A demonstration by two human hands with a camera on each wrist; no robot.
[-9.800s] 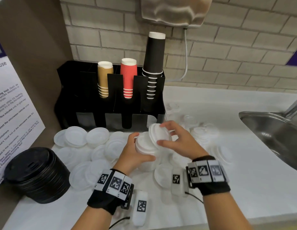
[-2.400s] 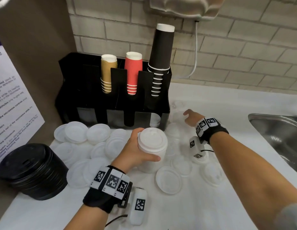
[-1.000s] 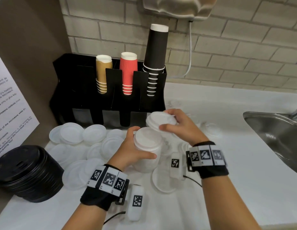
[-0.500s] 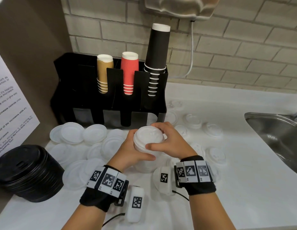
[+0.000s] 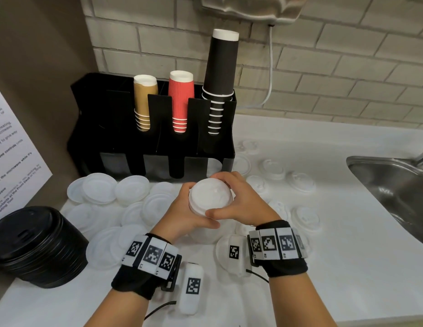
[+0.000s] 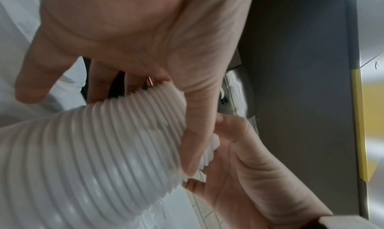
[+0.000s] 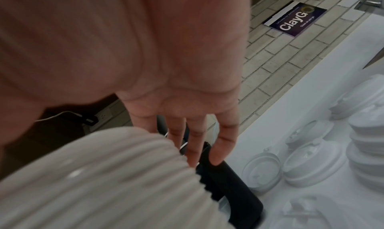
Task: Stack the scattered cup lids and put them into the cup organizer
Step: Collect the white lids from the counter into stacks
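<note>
White plastic fills the head view: a stack of cup lids (image 5: pixel 210 199) stands on the counter (image 5: pixel 347 267) in front of the black cup organizer (image 5: pixel 154 147), with loose lids (image 5: pixel 132 188) scattered on both sides. The left hand (image 5: pixel 182 213) wraps the stack's side, thumb across the front, while the right hand (image 5: pixel 238 204) cups its top rim with curled fingers. Brown, red and black cups stand in the organizer's slots, and a pile of black lids (image 5: pixel 38 246) sits at the left.

Only the left wrist view shows the stack's ribbed side (image 6: pixel 93 150), many nested rims, with the left thumb (image 6: pixel 197 134) pressed along it and the right palm (image 6: pixel 249 175) against its top.

From the right wrist, the fingers (image 7: pixel 197 142) hang past the stack's edge (image 7: pixel 104 175), and domed lids (image 7: pixel 311 163) lie on the counter beyond.
</note>
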